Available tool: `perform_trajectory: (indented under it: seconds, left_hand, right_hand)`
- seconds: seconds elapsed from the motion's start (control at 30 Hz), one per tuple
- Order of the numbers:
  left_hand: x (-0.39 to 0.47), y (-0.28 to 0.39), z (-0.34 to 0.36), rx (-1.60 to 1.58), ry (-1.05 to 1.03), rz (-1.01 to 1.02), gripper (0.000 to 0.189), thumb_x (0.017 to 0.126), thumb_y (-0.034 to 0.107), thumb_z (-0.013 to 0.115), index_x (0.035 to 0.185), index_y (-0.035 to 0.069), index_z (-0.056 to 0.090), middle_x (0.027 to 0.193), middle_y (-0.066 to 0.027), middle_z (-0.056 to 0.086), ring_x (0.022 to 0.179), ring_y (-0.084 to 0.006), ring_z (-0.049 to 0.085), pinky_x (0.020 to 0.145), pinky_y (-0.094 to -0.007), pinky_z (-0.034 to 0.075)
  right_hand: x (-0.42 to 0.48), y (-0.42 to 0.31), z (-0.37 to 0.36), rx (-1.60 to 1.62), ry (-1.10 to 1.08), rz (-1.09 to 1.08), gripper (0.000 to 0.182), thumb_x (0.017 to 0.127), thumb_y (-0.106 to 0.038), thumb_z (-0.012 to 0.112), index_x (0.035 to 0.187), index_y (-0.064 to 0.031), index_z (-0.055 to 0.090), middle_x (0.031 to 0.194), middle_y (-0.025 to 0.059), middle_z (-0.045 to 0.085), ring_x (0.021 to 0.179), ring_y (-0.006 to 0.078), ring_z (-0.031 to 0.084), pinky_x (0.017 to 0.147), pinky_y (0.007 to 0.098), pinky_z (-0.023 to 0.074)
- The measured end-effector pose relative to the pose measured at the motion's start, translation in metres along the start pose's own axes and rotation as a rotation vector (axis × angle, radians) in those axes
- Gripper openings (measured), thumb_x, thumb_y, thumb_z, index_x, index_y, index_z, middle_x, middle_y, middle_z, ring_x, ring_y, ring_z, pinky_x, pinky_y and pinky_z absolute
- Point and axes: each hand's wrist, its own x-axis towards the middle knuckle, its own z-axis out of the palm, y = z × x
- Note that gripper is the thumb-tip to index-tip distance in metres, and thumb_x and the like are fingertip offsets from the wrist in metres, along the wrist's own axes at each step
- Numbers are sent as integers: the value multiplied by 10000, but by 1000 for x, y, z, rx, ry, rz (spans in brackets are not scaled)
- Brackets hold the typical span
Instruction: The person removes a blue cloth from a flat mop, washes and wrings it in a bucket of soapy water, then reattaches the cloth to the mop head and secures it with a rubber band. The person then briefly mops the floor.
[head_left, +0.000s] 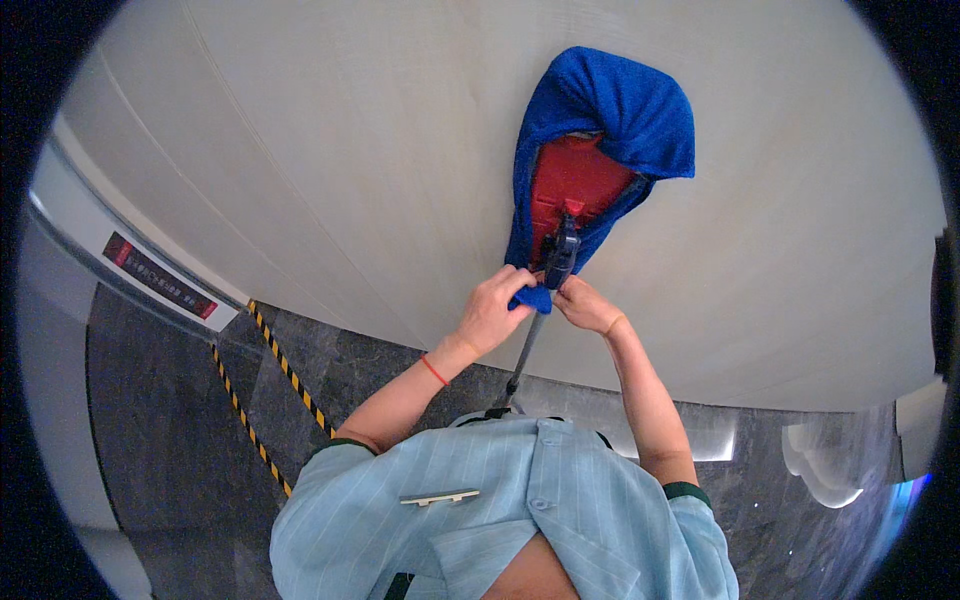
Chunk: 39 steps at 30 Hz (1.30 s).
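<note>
A blue cloth (645, 112) is wrapped around the edges of a red flat mop head (574, 169), leaving much of the red plate bare. Its far end bunches into loose folds. A dark swivel joint (562, 255) connects the plate to a grey mop pole (528, 349), which runs down toward my waist. My left hand (491, 307) grips the near end of the cloth, and a blue fold sticks out beneath its fingers. On the other side of the joint, my right hand (589, 304) pinches the cloth's lower edge, its fingertips partly hidden.
The mop head is against a large pale panelled surface (360, 150). Dark floor tiles (180, 420) lie below, with yellow-black striped tape (289, 367) at the left. A sign bearing writing (159, 275) is on the left. Light reflects off the floor at the right.
</note>
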Motion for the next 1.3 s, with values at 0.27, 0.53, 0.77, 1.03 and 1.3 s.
perform_trajectory:
  seconds: [0.27, 0.53, 0.77, 1.03, 1.3]
  left_hand:
    - [8, -5, 14, -1251, 96, -785, 161, 923, 174, 590, 983, 28, 559, 774, -106, 631, 520, -165, 578, 401, -259, 417]
    - [8, 4, -9, -1573, -80, -560, 319, 905, 84, 549, 1213, 1, 533, 990, -158, 670, 826, -288, 669, 757, -341, 551]
    - [0, -10, -11, -681, -113, -284, 365, 772, 33, 661, 1132, 15, 607, 1083, -141, 654, 882, -223, 662, 781, -344, 526]
    - [19, 1, 1, -12, 226, -269, 212, 718, 144, 718, 863, 20, 626, 697, -131, 620, 628, -269, 627, 628, -390, 501]
    - [11, -1, 5, -1134, 71, -708, 167, 867, 79, 608, 1018, 10, 584, 760, -60, 618, 675, -158, 617, 593, -310, 508]
  right_hand:
    - [-1, 15, 8, 103, 21, 74, 267, 846, -51, 496, 1089, 27, 577, 1018, 272, 629, 978, 412, 600, 873, 458, 467]
    - [-2, -3, 6, 231, 31, 143, 245, 838, -19, 464, 1046, 42, 578, 956, 233, 642, 946, 319, 613, 883, 411, 464]
    - [0, -12, 4, 197, 39, 93, 243, 855, -36, 454, 1048, 36, 584, 966, 233, 649, 939, 298, 621, 863, 417, 467]
    - [-5, 12, 4, 132, 22, 145, 251, 896, -70, 477, 1101, 22, 588, 998, 185, 642, 966, 253, 601, 889, 387, 455]
    - [-1, 9, 4, 221, -45, 201, 238, 947, -81, 499, 1144, -9, 610, 1018, 71, 651, 999, 145, 555, 938, 317, 435]
